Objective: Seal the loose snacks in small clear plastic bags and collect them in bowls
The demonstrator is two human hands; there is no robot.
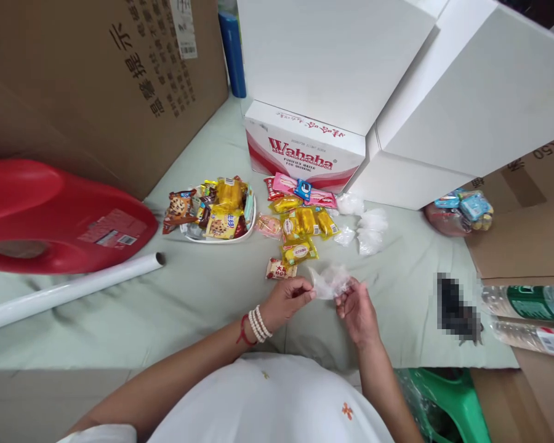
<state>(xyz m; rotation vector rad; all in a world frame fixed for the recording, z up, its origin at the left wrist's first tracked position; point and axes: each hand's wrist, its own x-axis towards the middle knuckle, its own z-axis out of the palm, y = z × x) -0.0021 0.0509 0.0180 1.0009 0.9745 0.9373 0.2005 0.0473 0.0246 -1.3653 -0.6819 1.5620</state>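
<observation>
Cluttered corner, walled in by cardboard and white boxes, with a pale green cloth spread over the tabletop (203,295). Close to the body, a small clear plastic bag (329,282), raised just above the cloth and pinched from both sides: left hand (289,298) gripping its left edge between thumb and fingertips, right hand (355,304) clasping the right side. Just beyond, loose yellow snack packets (300,224); further left, a white dish (221,240) heaped with more snacks; to the right, a heap of clear bags (369,231). Behind those, a Wahaha carton (305,147). Far left, a red plastic container (50,215) and a white paper roll (69,289).
</observation>
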